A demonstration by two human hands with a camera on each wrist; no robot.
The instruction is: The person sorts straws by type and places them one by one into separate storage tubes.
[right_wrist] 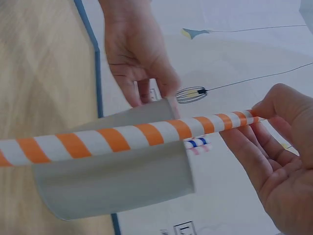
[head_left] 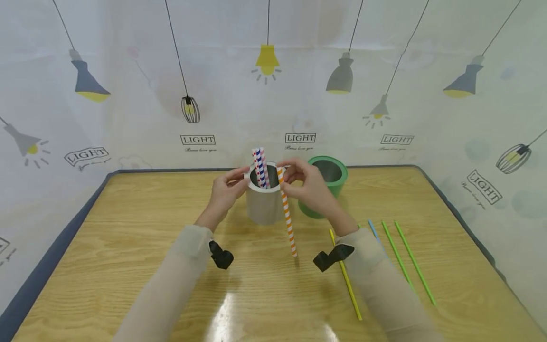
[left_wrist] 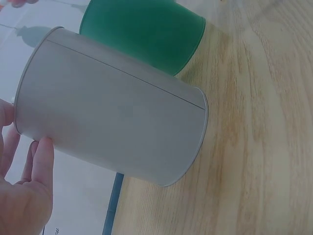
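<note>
**Orange-striped straw [head_left: 287,218] held outside a grey container [head_left: 265,209]**

The paper straw, banded orange and white, slants downward, its upper end pinched by the right hand [head_left: 311,186]. The open-topped cylinder stands upright, the left hand [head_left: 227,192] touching its rim; red-, blue- and pink-striped straws [head_left: 260,166] lean inside.

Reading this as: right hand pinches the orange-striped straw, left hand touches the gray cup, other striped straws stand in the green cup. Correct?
One slip: the other striped straws stand in the gray cup, not the green cup; see the head view. Right hand pinching the orange-striped straw and left hand touching the gray cup are correct.
</note>
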